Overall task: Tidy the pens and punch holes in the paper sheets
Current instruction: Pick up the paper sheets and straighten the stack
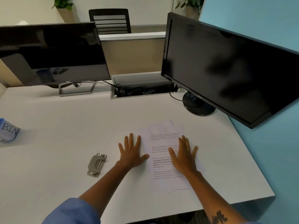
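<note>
A loose stack of printed paper sheets (pixel 163 143) lies on the white desk (pixel 64 143), right of centre, its edges uneven. My right hand (pixel 183 154) rests flat on the stack with fingers spread. My left hand (pixel 131 150) lies flat beside the stack's left edge, fingers spread, the thumb touching the paper. A grey metal hole punch (pixel 96 164) sits on the desk to the left of my left hand, apart from it. No pens are in view.
A blue container marked BIN (pixel 8 131) stands at the left edge. Two dark monitors (pixel 51 54) (pixel 226 70) stand at the back, with an open cable tray (pixel 145 90) between them. A blue wall (pixel 275 159) borders the desk's right side.
</note>
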Tool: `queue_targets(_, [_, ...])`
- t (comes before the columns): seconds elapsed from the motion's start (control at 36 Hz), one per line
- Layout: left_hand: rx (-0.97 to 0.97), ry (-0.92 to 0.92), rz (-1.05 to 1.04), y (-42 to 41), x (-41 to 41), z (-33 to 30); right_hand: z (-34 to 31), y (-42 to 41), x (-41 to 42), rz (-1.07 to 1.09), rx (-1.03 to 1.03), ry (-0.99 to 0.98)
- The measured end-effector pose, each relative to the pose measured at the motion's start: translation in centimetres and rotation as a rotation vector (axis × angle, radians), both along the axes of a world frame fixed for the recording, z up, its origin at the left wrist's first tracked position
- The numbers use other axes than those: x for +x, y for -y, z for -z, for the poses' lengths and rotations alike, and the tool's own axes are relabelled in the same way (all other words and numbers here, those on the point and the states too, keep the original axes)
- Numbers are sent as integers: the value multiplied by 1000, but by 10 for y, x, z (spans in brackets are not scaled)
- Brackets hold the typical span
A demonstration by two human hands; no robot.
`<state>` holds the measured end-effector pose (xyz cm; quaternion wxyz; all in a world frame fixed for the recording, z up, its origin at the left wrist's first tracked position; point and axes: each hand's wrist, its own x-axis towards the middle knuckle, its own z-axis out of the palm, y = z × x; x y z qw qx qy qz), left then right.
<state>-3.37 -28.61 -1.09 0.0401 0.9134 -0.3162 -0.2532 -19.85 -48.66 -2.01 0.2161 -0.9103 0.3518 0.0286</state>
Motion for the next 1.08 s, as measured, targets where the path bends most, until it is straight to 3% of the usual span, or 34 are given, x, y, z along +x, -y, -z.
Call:
queue_targets(0.22, [-69,3,-38,3,-7,2,8,-3,-5,-4,-57,-1])
queue_targets(0.33, [-157,-87,-39,13,-21,1,11,-4,-4,12,-67,-1])
queue_targets(0.39, [-298,-156,-98,19,-32,-1,11,-4,-4,20,-60,17])
queue_targets(0.53, [-864,-263,-308,28,-61,-5,12,-3,-4,36,-26,51])
queue_targets(0.64, [-900,-388,-453,32,-75,-6,11,-2,-3,52,17,78])
queue_targets(0.78, [-973,-401,-520,29,-73,-5,6,4,-5,85,178,217])
queue_targets(0.94, [-1037,-363,-474,14,-55,-21,-11,22,-15,264,515,563])
queue_targets(1.08, [-1123,-521,-432,-1,-28,-37,-31,40,-13,302,812,651])
